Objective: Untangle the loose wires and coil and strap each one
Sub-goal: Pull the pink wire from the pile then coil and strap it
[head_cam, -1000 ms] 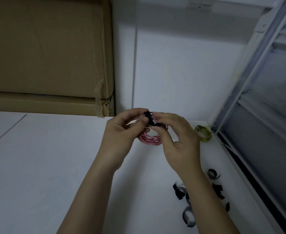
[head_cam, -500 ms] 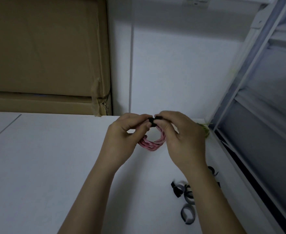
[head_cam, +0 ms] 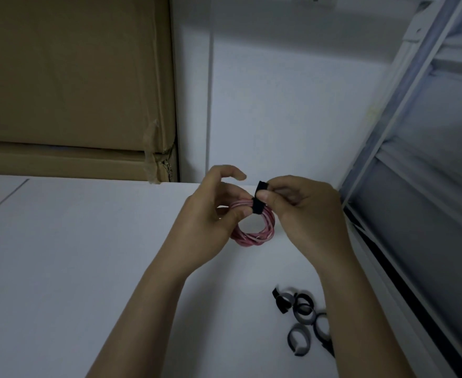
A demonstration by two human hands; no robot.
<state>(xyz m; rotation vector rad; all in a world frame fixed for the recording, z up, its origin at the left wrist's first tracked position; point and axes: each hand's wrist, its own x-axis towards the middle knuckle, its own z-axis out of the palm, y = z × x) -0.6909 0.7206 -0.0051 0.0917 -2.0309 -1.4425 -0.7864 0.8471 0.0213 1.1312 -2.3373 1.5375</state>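
Fingers (head_cam: 265,196) of the right hand (head_cam: 306,214) pinch a black strap (head_cam: 257,204) wrapped over the pink wire coil (head_cam: 254,227), which the left hand (head_cam: 210,214) grips above the worktop (head_cam: 88,255) near its far edge; spare straps (head_cam: 300,320) lie toward the right edge.

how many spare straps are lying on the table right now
About 4: one black strap leftmost, a curled one beside it, one nearest, one partly behind the right forearm, which may hide more.
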